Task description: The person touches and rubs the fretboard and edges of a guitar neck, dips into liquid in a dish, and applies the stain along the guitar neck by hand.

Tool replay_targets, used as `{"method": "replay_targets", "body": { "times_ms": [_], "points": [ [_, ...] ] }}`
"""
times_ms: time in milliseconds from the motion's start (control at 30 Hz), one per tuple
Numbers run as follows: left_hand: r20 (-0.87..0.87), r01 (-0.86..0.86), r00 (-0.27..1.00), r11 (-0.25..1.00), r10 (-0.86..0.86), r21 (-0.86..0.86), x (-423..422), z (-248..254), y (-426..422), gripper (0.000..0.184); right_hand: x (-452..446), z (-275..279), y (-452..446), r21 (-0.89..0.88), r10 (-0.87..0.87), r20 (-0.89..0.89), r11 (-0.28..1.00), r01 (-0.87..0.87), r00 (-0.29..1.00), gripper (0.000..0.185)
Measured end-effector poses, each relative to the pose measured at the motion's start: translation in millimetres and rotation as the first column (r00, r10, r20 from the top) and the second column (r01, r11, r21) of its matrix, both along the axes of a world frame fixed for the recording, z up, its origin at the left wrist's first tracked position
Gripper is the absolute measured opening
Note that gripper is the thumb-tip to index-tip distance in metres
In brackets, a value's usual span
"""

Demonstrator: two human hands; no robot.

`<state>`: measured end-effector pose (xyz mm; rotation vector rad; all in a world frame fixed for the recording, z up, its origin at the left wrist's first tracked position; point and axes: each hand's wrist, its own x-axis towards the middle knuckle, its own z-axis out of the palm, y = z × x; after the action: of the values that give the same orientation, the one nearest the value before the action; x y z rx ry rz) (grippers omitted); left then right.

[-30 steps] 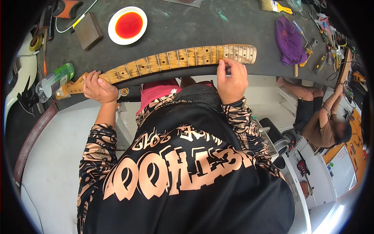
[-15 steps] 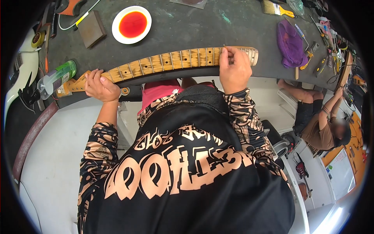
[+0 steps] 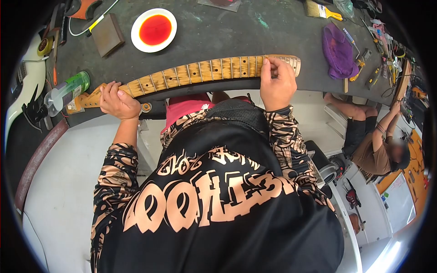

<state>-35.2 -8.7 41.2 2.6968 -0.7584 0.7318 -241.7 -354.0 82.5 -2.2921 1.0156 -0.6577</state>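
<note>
A guitar neck (image 3: 182,75) with a striped, fretted fingerboard lies along the near edge of the dark bench. My left hand (image 3: 119,101) is wrapped round its headstock end at the left. Over the right part of the fingerboard, my right hand (image 3: 278,82) is closed in a pinch; whatever sits between the fingertips is too small to make out. The wood beyond that hand looks paler than the rest. Behind the neck stands a white dish (image 3: 154,30) of red-orange liquid.
A dark block (image 3: 107,35) and a green-labelled bottle (image 3: 75,86) are at the left. To the right lie a purple cloth (image 3: 339,50), a brush (image 3: 322,10) and several tools. Another person (image 3: 375,148) sits at the far right.
Compared with a second ago, my right hand has shifted slightly right and up along the fingerboard. My left hand keeps its hold on the headstock end. The view has shifted slightly.
</note>
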Motion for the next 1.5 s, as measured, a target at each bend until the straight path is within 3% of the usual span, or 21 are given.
{"method": "replay_targets", "body": {
  "times_ms": [100, 167, 367, 433, 767, 833, 1500],
  "points": [
    [0.0, -0.013, 1.0, 1.0, 0.013, -0.018, 0, -2, -1, 0.036, 2, -1, -1, -0.09, 0.017, -0.029, 0.996, -0.019, 0.999, 0.008],
    [-0.004, 0.003, 1.0, 1.0, -0.003, -0.017, -1, -1, 0, 0.036, 5, -3, 5, -0.035, 0.025, -0.001, 0.999, -0.025, 1.0, 0.008],
    [0.0, -0.005, 1.0, 1.0, 0.005, -0.013, -1, 0, -1, 0.036, 6, -1, 2, -0.086, 0.0, -0.052, 0.996, -0.004, 0.999, 0.008],
    [-0.003, -0.006, 1.0, 1.0, 0.006, -0.011, -2, 0, -2, 0.036, 9, -1, 6, 0.005, 0.0, -0.01, 1.0, 0.0, 1.0, 0.009],
    [0.011, 0.001, 1.0, 1.0, -0.001, -0.006, -1, 0, 0, 0.037, 2, 4, -4, -0.139, 0.051, -0.061, 0.989, -0.059, 0.997, 0.008],
    [0.005, 0.007, 1.0, 1.0, -0.007, -0.014, -1, -1, 0, 0.037, 1, 4, 4, -0.076, 0.043, -0.034, 0.996, -0.045, 0.998, 0.008],
    [0.011, 0.016, 1.0, 1.0, -0.016, 0.005, 0, 2, 0, 0.037, -11, 6, 7, -0.097, 0.06, -0.065, 0.993, -0.066, 0.996, 0.01]
  ]
}}
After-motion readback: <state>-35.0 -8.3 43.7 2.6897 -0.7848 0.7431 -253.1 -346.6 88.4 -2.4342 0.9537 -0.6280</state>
